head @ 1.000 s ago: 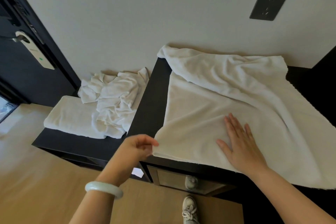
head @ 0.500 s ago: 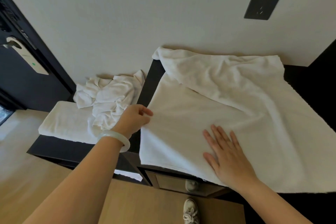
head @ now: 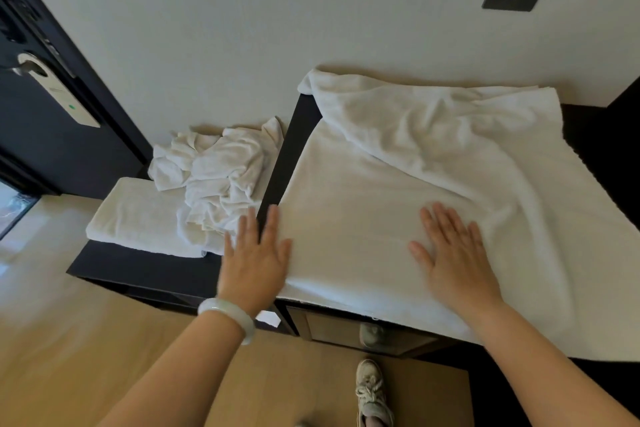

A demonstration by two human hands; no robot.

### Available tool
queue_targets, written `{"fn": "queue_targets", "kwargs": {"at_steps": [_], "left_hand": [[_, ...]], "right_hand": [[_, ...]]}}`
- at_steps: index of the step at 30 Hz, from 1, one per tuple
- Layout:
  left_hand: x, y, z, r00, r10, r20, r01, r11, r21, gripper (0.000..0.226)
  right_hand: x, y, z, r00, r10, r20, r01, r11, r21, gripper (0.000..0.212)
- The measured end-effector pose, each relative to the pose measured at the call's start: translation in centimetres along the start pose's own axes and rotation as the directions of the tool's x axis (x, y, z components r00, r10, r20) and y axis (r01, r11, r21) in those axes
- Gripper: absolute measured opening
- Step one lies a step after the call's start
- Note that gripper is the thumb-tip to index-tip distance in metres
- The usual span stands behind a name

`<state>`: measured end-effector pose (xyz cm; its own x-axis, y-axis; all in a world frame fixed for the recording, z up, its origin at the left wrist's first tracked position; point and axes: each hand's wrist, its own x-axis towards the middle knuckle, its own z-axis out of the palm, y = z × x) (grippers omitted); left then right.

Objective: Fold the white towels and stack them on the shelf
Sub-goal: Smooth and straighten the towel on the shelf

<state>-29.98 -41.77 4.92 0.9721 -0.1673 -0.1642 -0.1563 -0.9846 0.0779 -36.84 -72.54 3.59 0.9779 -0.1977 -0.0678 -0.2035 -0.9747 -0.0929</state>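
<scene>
Partly blurred, left hand (head: 254,255) seemingly touches towel (head: 363,198).

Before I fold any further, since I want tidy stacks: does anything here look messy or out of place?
Two things. The big towel is bunched and wrinkled along its far edge by the wall, not flat. On the lower shelf, a crumpled towel lies heaped partly over the folded towel, untidying that stack.

Soft matt terry-cloth towel (head: 398,204) on dark matt cabinet (head: 280,163); smooth, slightly glossy wood floor (head: 69,340)
</scene>
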Motion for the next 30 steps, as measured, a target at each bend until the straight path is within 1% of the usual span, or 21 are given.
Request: {"fn": "queue_targets", "kwargs": {"at_steps": [1, 2, 3, 5, 7, 8, 10, 12, 13, 14, 15, 17, 18, 19, 20, 22, 25, 26, 27, 29, 30], "left_hand": [[-0.1, -0.9, -0.6, 0.996, -0.091, 0.012, 0.091, 0.996, 0.02, 0.067], [-0.2, -0.9, -1.0, 0.993, -0.11, -0.043, 0.113, 0.992, 0.058, 0.068], [-0.2, 0.2, -1.3, 0.992, -0.044, -0.115, 0.053, 0.995, 0.079, 0.068], [-0.3, 4.1, -1.0, 0.962, 0.186, -0.202, -0.18, 0.982, 0.051, 0.066], [-0.5, 6.8, -0.3, 0.926, 0.351, -0.139, -0.349, 0.936, 0.035, 0.063], [-0.6, 6.9, 0.1, 0.934, 0.351, -0.072, -0.349, 0.936, 0.043, 0.063], [-0.5, 5.4, 0.5, 0.976, 0.219, -0.012, -0.218, 0.973, 0.073, 0.064], [0.1, 4.6, -0.1, 0.998, 0.057, -0.019, -0.055, 0.995, 0.083, 0.069], [0.5, 5.4, -0.6, 0.998, 0.043, -0.053, -0.04, 0.997, 0.07, 0.071], [1.0, 7.0, -1.0, 0.989, 0.108, -0.104, -0.104, 0.994, 0.043, 0.072], [1.3, 9.0, -1.4, 0.963, 0.233, -0.137, -0.231, 0.973, 0.025, 0.071], [1.6, 12.8, -1.0, 0.865, 0.489, -0.112, -0.486, 0.872, 0.057, 0.068], [1.8, 13.7, -0.7, 0.835, 0.546, -0.071, -0.542, 0.837, 0.071, 0.066], [2.1, 13.9, -0.1, 0.841, 0.54, -0.032, -0.537, 0.84, 0.078, 0.065], [2.5, 13.6, 0.6, 0.86, 0.51, -0.016, -0.508, 0.858, 0.082, 0.065], [3.1, 12.4, 1.6, 0.877, 0.479, -0.046, -0.475, 0.877, 0.078, 0.066], [3.1, 12.3, 1.9, 0.877, 0.475, -0.075, -0.474, 0.88, 0.036, 0.07], [3.1, 12.4, 1.9, 0.879, 0.472, -0.07, -0.47, 0.882, 0.04, 0.07], [3.0, 12.5, 1.9, 0.881, 0.467, -0.073, -0.465, 0.884, 0.042, 0.071], [2.9, 12.5, 1.7, 0.886, 0.458, -0.068, -0.457, 0.889, 0.038, 0.07], [2.9, 12.5, 1.6, 0.894, 0.445, -0.06, -0.443, 0.896, 0.036, 0.07]], "right_hand": [[0.2, 0.3, 0.1, 0.999, 0.044, -0.006, -0.044, 0.999, -0.005, 0.082], [0.4, 0.2, 0.2, 0.998, 0.069, -0.001, -0.069, 0.998, -0.011, 0.084], [0.8, -0.1, 0.3, 0.997, 0.075, 0.01, -0.075, 0.997, -0.018, 0.084], [1.6, -0.5, 0.4, 0.998, 0.059, 0.022, -0.058, 0.998, -0.017, 0.082], [2.3, -0.2, 0.0, 0.999, 0.029, 0.037, -0.029, 1.0, -0.004, 0.083], [2.6, 0.1, -0.4, 0.999, 0.012, 0.051, -0.012, 1.0, 0.007, 0.082], [2.8, 0.4, -1.0, 0.997, -0.011, 0.078, 0.008, 0.999, 0.035, 0.076], [2.4, 0.3, -1.3, 0.996, -0.007, 0.09, 0.0, 0.996, 0.086, 0.07], [2.0, 0.0, -1.3, 0.996, -0.007, 0.087, -0.002, 0.994, 0.111, 0.069], [1.5, -0.4, -1.2, 0.997, -0.019, 0.08, 0.009, 0.993, 0.122, 0.069], [0.9, -0.8, -0.9, 0.997, -0.041, 0.071, 0.033, 0.993, 0.116, 0.069], [-0.2, -0.8, -0.5, 0.994, -0.09, 0.068, 0.083, 0.992, 0.094, 0.071], [-0.6, 0.0, -0.4, 0.992, -0.103, 0.074, 0.096, 0.992, 0.087, 0.072], [-1.0, 1.5, -0.5, 0.993, -0.094, 0.072, 0.088, 0.993, 0.083, 0.073], [-1.5, 3.4, -0.6, 0.997, -0.049, 0.063, 0.044, 0.996, 0.081, 0.074], [-3.0, 8.2, -1.2, 0.991, 0.127, 0.036, -0.129, 0.991, 0.046, 0.074], [-5.5, 13.5, -2.1, 0.938, 0.345, 0.028, -0.342, 0.937, -0.068, 0.066], [-6.0, 14.2, -2.3, 0.922, 0.384, 0.056, -0.384, 0.923, -0.003, 0.063], [-6.5, 14.6, -2.6, 0.916, 0.397, 0.056, -0.401, 0.907, 0.13, 0.06], [-7.2, 14.8, -2.8, 0.927, 0.374, -0.001, -0.341, 0.848, 0.406, 0.054], [-7.5, 14.8, -2.8, 0.936, 0.352, -0.009, -0.312, 0.842, 0.439, 0.053]]}}
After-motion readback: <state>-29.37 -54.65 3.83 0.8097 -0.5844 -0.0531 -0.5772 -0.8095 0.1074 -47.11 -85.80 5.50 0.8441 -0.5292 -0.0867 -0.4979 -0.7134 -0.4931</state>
